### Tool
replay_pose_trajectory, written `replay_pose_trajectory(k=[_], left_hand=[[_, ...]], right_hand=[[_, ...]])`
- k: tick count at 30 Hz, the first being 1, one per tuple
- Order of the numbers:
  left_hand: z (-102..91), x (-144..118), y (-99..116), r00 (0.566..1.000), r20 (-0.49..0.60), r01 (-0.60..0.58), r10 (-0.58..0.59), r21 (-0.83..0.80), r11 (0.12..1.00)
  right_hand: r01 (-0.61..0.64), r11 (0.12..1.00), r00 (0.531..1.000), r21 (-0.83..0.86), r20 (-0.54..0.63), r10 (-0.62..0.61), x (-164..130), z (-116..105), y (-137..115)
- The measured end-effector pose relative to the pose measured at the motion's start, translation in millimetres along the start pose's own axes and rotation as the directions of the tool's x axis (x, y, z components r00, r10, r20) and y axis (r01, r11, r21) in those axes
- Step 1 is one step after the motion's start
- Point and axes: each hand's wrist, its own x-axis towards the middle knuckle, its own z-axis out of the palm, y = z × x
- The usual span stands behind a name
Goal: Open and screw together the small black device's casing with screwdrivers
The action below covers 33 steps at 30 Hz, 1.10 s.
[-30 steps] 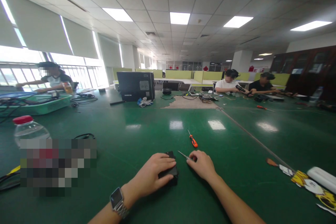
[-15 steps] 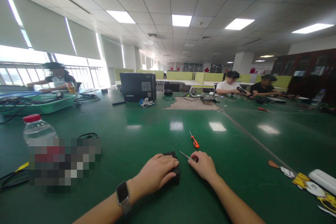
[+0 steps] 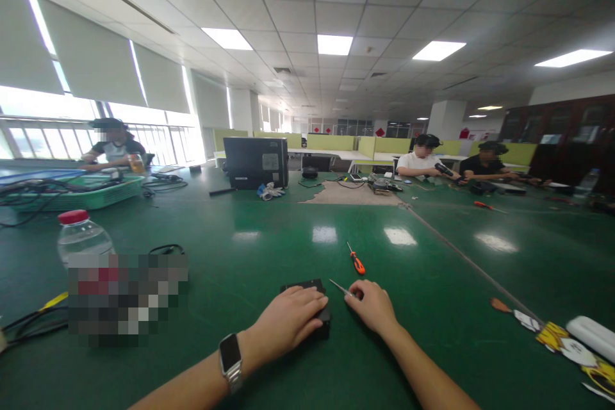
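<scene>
My left hand (image 3: pixel 293 315), with a watch (image 3: pixel 230 353) on its wrist, lies palm down on a black box (image 3: pixel 325 328). Its fingers stretch along the top, and the thumb rests apart on the near side. Much of the box is hidden under it. To the right, my right hand (image 3: pixel 373 307) is closed around a thin screwdriver (image 3: pixel 340 287); the handle is mostly covered by the fingers. The thin metal shaft points left and away, its tip beside the box's right end. Beyond that hand lies an orange-handled screwdriver (image 3: pixel 356 262) on the green table (image 3: pixel 269 243).
A bottle (image 3: pixel 84 240) and a blurred-out object (image 3: pixel 127 295) stand at left, before a green basket (image 3: pixel 96 193). A computer case (image 3: pixel 255 163) and gloves (image 3: pixel 270 191) are further back. Cartoon-patterned item (image 3: pixel 552 336) at right. Other people (image 3: pixel 420 160) sit across the table.
The view has shifted slightly, so background things sit a little lower and further right. More of the box's far left corner shows beyond my left hand. The right hand's grip looks the same.
</scene>
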Motion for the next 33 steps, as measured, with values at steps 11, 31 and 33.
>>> replay_pose_trajectory(k=[11, 31, 33], left_hand=[[-10.5, 10.6, 11.1, 0.996, 0.070, 0.041, -0.048, 0.098, 0.994], [-7.1, 5.0, 15.5, 0.996, 0.036, 0.082, -0.087, 0.123, 0.989], [-5.7, 3.9, 16.0, 0.995, 0.024, 0.093, -0.097, 0.120, 0.988]], right_hand=[[-0.006, 1.000, 1.000, -0.015, 0.014, 0.006, -0.8, -2.0, -2.6], [-0.015, 1.000, 0.999, 0.000, 0.033, 0.015, -0.8, -5.0, -5.1], [-0.014, 1.000, 0.999, 0.002, 0.033, 0.014, -0.7, -4.9, -4.8]])
